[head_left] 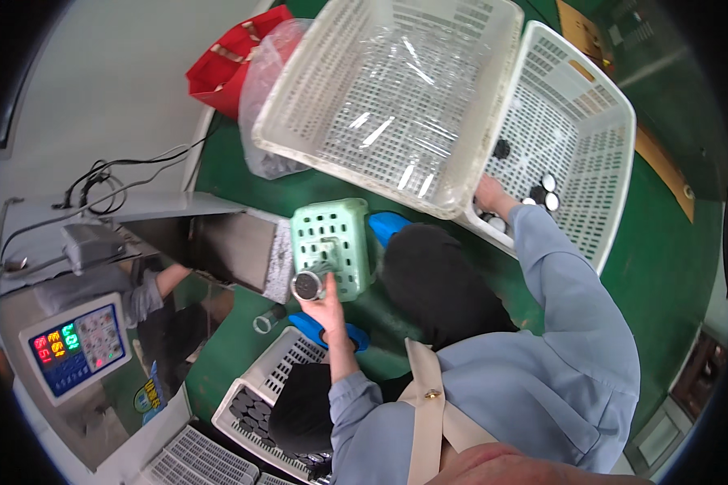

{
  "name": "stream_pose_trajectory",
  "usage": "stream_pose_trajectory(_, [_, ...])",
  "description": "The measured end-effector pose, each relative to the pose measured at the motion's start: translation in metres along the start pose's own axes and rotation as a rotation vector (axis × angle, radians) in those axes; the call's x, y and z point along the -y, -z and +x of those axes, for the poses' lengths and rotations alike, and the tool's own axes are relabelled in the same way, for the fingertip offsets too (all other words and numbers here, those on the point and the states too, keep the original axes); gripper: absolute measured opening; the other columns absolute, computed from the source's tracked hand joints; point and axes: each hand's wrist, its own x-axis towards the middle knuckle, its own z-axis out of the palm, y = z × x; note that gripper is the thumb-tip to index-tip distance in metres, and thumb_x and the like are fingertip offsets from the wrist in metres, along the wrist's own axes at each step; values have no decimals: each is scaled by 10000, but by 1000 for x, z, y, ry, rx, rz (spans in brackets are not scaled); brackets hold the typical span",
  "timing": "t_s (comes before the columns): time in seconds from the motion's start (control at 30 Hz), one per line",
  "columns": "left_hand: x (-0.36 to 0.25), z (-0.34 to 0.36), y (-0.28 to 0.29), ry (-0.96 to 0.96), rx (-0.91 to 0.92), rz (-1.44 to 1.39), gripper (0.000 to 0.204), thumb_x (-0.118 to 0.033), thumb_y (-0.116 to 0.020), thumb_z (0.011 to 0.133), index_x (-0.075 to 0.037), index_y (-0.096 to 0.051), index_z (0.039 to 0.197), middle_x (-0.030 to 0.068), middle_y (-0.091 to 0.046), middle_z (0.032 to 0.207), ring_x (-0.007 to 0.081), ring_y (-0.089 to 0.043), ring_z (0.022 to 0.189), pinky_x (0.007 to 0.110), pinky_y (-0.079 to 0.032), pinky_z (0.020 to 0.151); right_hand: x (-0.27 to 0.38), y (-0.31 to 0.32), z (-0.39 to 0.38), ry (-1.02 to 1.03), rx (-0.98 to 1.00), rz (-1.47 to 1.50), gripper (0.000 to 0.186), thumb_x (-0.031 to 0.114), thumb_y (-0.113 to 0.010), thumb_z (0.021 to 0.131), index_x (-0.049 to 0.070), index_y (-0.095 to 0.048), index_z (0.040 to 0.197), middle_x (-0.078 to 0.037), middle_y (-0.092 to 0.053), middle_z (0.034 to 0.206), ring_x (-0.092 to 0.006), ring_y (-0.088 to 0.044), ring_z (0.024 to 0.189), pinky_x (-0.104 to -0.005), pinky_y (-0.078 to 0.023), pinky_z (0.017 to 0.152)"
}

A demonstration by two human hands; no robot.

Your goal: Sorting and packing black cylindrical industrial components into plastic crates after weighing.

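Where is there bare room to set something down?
Bare green surface shows between the metal machine and the clear bag, and between the right white crate and the tan strip. Crowded: around the left hand, beside the green basket, blue shoe cover and loose clear container; and around the right hand, among round caps.

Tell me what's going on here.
A person's left hand holds a clear jar with a dark round end near a green basket. The right hand reaches into a white basket with loose black and white lids. Another jar sits on the green floor; a second white basket holds clear plastic pieces.
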Motion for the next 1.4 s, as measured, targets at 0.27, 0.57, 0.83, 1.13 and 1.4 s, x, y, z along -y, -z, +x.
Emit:
stream_pose_trajectory(0.27, [-36, -43, 9, 60, 12, -48, 618, -64, -888, 785, 48, -575, 1305, 158, -622, 1308, 241, -620, 1180, 376, -494, 1039, -6, -13, -9, 42, 40, -38, 561, 212, -730, 799, 38, -557, 1304, -169, -635, 1201, -363, -637, 1135, -458, -567, 930])
stream_pose_trajectory(0.57, [-71, -63, 22, -50, 78, -7, 631, 36, -856, 792, 47, -550, 1343, 143, -614, 1351, 206, -644, 1142, 320, -580, 943, -26, 123, -76, -329, -483, 602, 689, 243, -699, 830, 2, -496, 1443, -254, -603, 1330, -420, -614, 1226, -459, -502, 1055])
stream_pose_trajectory(0.83, [-109, -75, 27, -124, 32, 30, 639, -96, -906, 713, 4, -584, 1256, 127, -646, 1142, 244, -662, 1040, 369, -534, 951, 115, 313, -156, 260, -718, 436, 651, 129, -738, 817, 1, -536, 1423, -217, -612, 1334, -391, -610, 1242, -446, -487, 1070])
stream_pose_trajectory(1.13, [-141, -70, 43, -266, -79, 5, 625, -92, -888, 696, -10, -604, 1247, 187, -637, 1190, 354, -670, 1101, 423, -539, 973, 287, 387, -182, 809, -463, 74, 783, 161, -839, 747, 47, -525, 1455, -182, -628, 1295, -373, -645, 1163, -428, -535, 993])
stream_pose_trajectory(1.4, [-143, -76, 53, -164, -37, -109, 678, -91, -855, 682, -28, -592, 1303, 166, -686, 1219, 347, -695, 1144, 435, -560, 979, 359, 381, -184, 889, -121, 38, 952, 147, -881, 694, 60, -439, 1533, -178, -644, 1207, -376, -650, 1087, -446, -533, 939])
